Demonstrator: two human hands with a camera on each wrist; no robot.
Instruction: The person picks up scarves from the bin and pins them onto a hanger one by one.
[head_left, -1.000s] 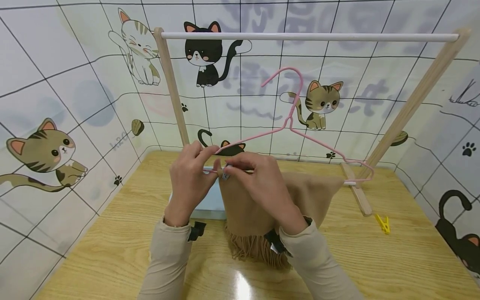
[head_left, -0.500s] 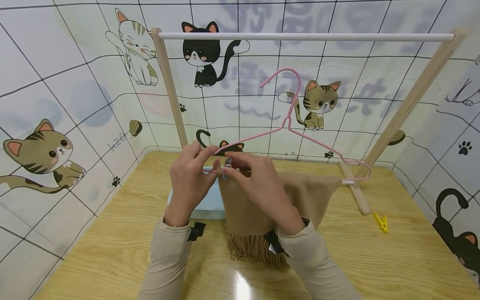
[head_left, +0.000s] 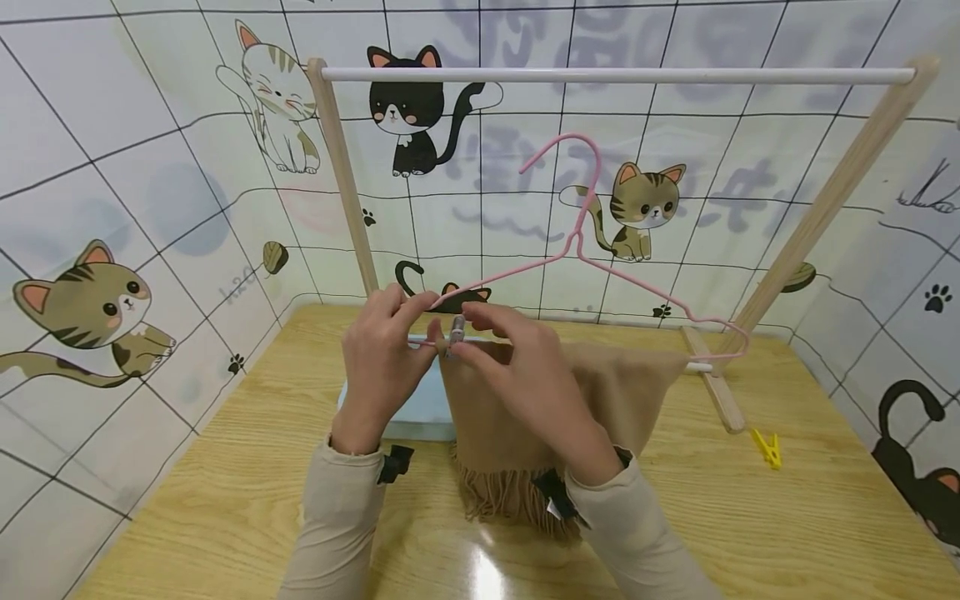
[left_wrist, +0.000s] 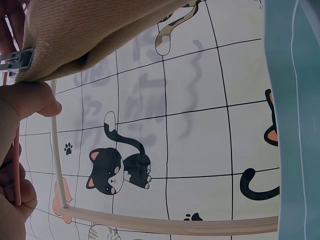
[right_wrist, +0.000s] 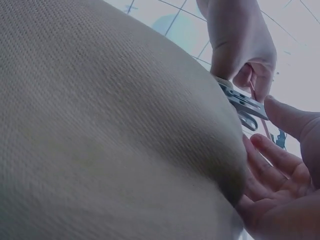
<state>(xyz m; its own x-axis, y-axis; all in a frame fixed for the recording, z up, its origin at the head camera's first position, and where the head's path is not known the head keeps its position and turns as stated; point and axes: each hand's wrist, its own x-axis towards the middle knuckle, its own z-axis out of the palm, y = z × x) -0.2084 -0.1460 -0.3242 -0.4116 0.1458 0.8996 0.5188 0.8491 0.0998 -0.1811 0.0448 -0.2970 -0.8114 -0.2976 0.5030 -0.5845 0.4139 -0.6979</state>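
The left hand [head_left: 381,362] grips the pink wire hanger [head_left: 584,212], and just to that hand's right a grey clothespin [head_left: 457,328] bites the fringed tan scarf [head_left: 491,425], beside the right hand [head_left: 531,367], whose thumb and fingers stand apart.

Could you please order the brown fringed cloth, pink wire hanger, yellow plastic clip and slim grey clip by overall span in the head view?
Pink wire hanger
Brown fringed cloth
Yellow plastic clip and slim grey clip: too alike to rank
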